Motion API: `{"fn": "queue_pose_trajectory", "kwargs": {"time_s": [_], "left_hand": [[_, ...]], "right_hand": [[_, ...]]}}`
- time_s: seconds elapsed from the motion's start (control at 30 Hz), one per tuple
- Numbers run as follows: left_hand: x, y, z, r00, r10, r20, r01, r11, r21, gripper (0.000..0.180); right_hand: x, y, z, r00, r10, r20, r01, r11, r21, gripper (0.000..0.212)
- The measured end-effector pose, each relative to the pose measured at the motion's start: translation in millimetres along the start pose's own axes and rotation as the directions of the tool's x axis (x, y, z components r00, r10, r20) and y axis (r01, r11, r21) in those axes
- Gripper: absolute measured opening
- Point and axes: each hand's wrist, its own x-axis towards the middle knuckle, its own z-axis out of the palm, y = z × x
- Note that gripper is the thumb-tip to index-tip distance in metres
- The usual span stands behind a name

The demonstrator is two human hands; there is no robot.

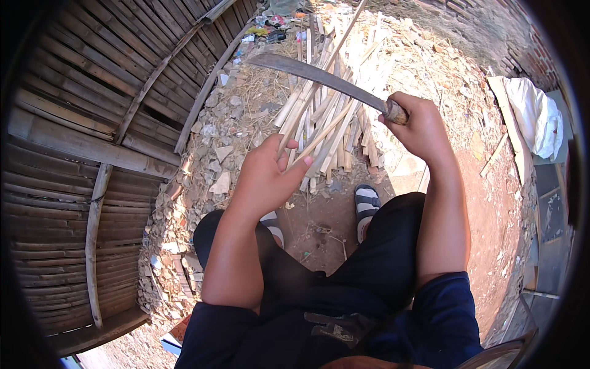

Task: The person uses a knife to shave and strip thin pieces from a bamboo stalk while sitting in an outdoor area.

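Note:
My right hand [423, 126] is wrapped round the wooden handle of a machete [319, 76]. Its long, dark, slightly curved blade points left, crossing above a pile of split bamboo strips [335, 132] on the ground. My left hand [265, 175] is closed round the near end of a long, thin bamboo strip [348, 31], which slants up and away beneath the blade. From this angle I cannot tell whether the blade touches that strip. Beside my left thumb lies another pale strip, and whether the hand holds it too is unclear.
A bamboo-slat wall [92, 147] rises on the left, with broken rubble [215, 157] along its foot. My sandalled feet [367, 206] stand just short of the pile. At right are a white sack [534, 117] and some boards; a brick wall [485, 31] stands behind.

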Motion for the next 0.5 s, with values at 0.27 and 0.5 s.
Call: {"fn": "queue_pose_trajectory", "kwargs": {"time_s": [0.27, 0.5], "left_hand": [[0, 4, 0, 0.987, 0.121, -0.108, -0.101, 0.979, 0.174, 0.040], [0, 3, 3, 0.982, 0.129, -0.139, -0.101, 0.976, 0.191, 0.041]], "right_hand": [[-2, -16, 7, 0.994, -0.043, 0.096, 0.046, 0.998, -0.033, 0.021], [-4, -24, 9, 0.986, -0.124, 0.109, 0.120, 0.992, 0.044, 0.021]]}}
